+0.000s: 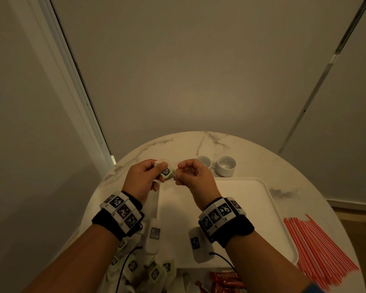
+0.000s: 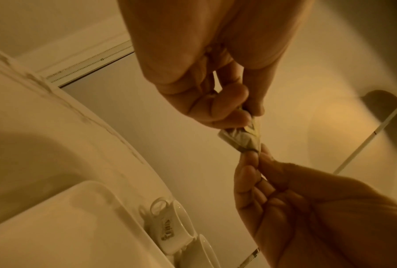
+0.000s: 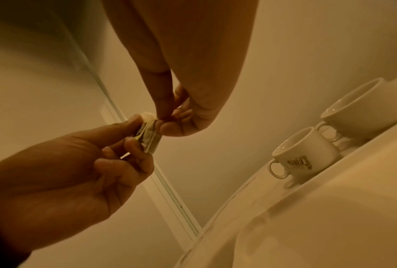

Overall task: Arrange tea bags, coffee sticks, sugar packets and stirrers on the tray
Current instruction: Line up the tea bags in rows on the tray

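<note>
A small tea bag (image 1: 166, 172) with a dark label is held up in the air between both hands, above the far left corner of the white tray (image 1: 251, 208). My left hand (image 1: 156, 170) pinches its left part between thumb and fingers. My right hand (image 1: 179, 172) pinches its right end with curled fingers. From the left wrist, the tea bag (image 2: 238, 139) stretches between the left hand (image 2: 234, 116) and the right hand (image 2: 254, 159). The right wrist view gives the same tea bag (image 3: 150, 135), right hand (image 3: 170, 125) and left hand (image 3: 131, 139). The tray's visible surface is bare.
Two white cups (image 1: 226, 166) stand on the round marble table (image 1: 178, 144) behind the tray. A fan of red stirrers (image 1: 319, 250) lies right of the tray. Several tea bags (image 1: 154, 271) are piled at the near left, with red coffee sticks (image 1: 226, 280) beside them.
</note>
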{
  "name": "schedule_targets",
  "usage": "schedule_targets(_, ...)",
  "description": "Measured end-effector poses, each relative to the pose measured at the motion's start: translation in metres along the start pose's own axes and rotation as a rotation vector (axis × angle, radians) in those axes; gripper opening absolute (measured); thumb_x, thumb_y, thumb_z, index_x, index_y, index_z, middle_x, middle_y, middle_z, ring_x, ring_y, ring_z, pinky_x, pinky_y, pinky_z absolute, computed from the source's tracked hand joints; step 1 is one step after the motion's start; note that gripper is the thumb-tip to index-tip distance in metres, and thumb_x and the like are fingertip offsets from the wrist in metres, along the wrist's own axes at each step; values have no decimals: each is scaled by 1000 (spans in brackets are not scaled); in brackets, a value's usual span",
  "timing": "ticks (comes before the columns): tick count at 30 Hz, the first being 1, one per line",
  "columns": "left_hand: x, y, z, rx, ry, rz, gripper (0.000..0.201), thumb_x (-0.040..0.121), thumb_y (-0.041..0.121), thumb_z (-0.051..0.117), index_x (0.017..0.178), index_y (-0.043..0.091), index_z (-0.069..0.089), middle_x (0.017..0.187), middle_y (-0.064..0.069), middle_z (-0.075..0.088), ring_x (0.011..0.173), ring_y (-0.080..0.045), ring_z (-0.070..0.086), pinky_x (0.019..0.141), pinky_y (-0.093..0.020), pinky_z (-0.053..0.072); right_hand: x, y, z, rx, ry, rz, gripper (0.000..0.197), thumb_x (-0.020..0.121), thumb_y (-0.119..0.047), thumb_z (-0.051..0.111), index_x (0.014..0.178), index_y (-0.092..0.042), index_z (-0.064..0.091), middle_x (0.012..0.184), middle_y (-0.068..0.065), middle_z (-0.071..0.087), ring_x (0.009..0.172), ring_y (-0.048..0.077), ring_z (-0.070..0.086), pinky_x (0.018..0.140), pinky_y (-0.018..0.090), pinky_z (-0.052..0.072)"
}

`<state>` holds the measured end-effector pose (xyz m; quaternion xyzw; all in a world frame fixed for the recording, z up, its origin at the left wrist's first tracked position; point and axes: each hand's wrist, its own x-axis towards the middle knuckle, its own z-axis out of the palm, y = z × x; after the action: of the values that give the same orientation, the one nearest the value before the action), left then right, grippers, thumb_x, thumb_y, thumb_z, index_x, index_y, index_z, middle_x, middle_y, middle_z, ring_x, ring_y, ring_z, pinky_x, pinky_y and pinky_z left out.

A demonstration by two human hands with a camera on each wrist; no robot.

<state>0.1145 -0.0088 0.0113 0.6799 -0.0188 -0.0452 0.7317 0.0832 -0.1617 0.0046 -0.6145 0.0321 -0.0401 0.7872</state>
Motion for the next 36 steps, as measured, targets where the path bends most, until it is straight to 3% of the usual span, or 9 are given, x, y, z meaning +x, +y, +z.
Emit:
schedule_targets(6, -2, 4, 3, -42, 14, -12, 15, 89, 18, 64, 88, 4, 70, 80, -13, 71, 57, -15, 58, 40, -21, 37, 0, 1, -4, -21, 84, -22, 23, 74, 7, 61, 88, -12, 62, 83, 6, 63, 77, 22, 59, 65, 27, 48)
schedule_targets(9, -1, 6, 2, -59, 50, -38, 15, 91, 20, 62, 87, 9, 72, 76, -15, 68, 54, -15, 53, 40, -21, 33, -1, 2, -6, -69, 122, -36, 27, 74, 9, 58, 82, -16, 63, 82, 4, 63, 68, 18, 54, 62, 27, 43)
schedule_targets(14, 3, 6, -8, 206, 44, 17, 21, 90, 27, 64, 83, 10, 75, 64, -11, 50, 59, -20, 42, 48, -25, 34, -3, -7, -10, 22, 185, -62, 34, 79, 14, 50, 86, -16, 63, 93, 7, 63, 68, 17, 51, 58, 24, 42)
schedule_targets(16, 1, 9, -9, 257, -10, 29, 25, 92, 25, 61, 83, 5, 73, 64, -9, 51, 60, -19, 44, 51, -25, 35, -4, -8, -12, -75, 211, -47, 32, 85, 5, 52, 96, -22, 64, 102, 6, 64, 80, 18, 56, 66, 24, 44)
schedule_targets(19, -4, 19, -5, 333, -76, 77, 20, 93, 21, 59, 80, 13, 73, 64, 4, 59, 59, -5, 52, 58, -21, 39, -9, -11, -5, -247, 54, -19, 23, 83, -18, 63, 105, -26, 64, 109, -1, 63, 96, 16, 59, 79, 30, 49)
schedule_targets(22, -8, 29, 0, 336, -134, 114, 21, 94, 18, 57, 86, 6, 72, 71, 5, 66, 61, 1, 56, 59, -16, 41, -13, -16, 6, -324, -66, -7, 21, 81, -16, 69, 102, -15, 65, 102, 1, 68, 92, 15, 65, 86, 33, 51)
schedule_targets(27, -14, 41, 1, 102, -102, -37, 20, 94, 17, 56, 85, 8, 71, 74, -5, 67, 68, -16, 58, 58, -27, 41, -18, -19, 11, -183, -83, -12, 14, 87, -4, 66, 97, 1, 58, 94, 27, 67, 86, 26, 64, 85, 33, 50)
schedule_targets(32, -21, 45, -4, 279, -115, 89, 14, 92, 15, 60, 85, 8, 71, 74, -3, 67, 67, -12, 60, 59, -26, 47, -29, -27, 6, -210, -116, -16, 8, 92, -9, 59, 99, -6, 60, 84, 6, 61, 69, 1, 57, 64, 9, 43)
schedule_targets(36, -28, 51, -2, 269, -100, 117, 14, 91, 11, 61, 88, 3, 72, 73, -9, 66, 61, -15, 60, 56, -26, 52, -32, -34, 4, -255, -174, -20, 7, 93, -6, 58, 87, -3, 59, 64, 3, 60, 58, 14, 56, 61, 16, 45)
